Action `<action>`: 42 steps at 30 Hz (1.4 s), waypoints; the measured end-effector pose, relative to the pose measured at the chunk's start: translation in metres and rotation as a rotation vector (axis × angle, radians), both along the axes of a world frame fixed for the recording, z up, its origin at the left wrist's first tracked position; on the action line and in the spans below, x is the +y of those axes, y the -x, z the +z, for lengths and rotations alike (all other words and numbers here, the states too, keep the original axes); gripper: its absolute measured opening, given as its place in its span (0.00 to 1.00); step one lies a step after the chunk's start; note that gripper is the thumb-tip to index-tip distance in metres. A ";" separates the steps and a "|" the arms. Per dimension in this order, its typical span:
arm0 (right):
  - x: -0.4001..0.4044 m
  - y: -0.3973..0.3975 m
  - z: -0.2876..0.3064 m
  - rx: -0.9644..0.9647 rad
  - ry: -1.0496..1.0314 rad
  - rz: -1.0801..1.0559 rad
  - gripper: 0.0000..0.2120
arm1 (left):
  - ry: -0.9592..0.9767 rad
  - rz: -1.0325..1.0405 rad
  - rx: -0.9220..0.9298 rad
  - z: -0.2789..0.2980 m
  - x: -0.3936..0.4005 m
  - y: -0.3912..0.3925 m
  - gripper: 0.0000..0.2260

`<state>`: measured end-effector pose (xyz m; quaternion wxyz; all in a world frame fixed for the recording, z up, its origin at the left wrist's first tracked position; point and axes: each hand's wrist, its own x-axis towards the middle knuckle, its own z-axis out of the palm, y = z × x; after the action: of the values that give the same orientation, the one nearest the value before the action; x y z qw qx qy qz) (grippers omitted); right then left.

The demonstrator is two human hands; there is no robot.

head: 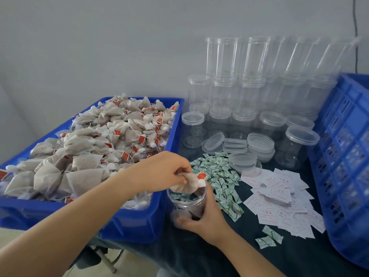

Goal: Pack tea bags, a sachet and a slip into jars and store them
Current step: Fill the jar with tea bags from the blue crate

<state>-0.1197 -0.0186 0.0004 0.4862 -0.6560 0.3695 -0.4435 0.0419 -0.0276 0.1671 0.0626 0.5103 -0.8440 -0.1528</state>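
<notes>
My left hand [165,170] pinches a beige tea bag [189,183] with a red tag just over the mouth of an open clear jar [186,202]. My right hand [205,218] grips that jar from the right side, thumb across its front. The jar stands on the dark table and holds some tea bags at the bottom. A blue bin [129,222] heaped with tea bags [95,144] lies to the left. Green-and-white sachets [219,176] lie in a pile right behind the jar. White slips with red print [279,196] are spread to the right.
Several empty clear jars [249,92], some stacked, stand at the back against the wall. Loose clear lids [239,144] lie in front of them. A tall blue slatted crate [343,160] closes off the right side. Two stray sachets [269,236] lie near the front.
</notes>
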 end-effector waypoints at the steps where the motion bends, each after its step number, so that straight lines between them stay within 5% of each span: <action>1: 0.000 0.000 0.001 -0.007 -0.003 -0.001 0.40 | 0.016 -0.015 -0.032 -0.002 0.000 0.003 0.06; 18: -0.001 -0.001 0.001 -0.024 0.022 0.011 0.45 | 0.136 -0.189 -0.593 -0.008 0.000 0.039 0.08; 42: 0.003 0.000 0.004 -0.022 0.023 0.015 0.46 | -0.258 -0.293 -0.584 -0.034 -0.024 0.052 0.08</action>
<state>-0.1193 -0.0158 0.0045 0.4860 -0.6595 0.3538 -0.4513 -0.0101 -0.0518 0.1331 -0.2691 0.4095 -0.8644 -0.1130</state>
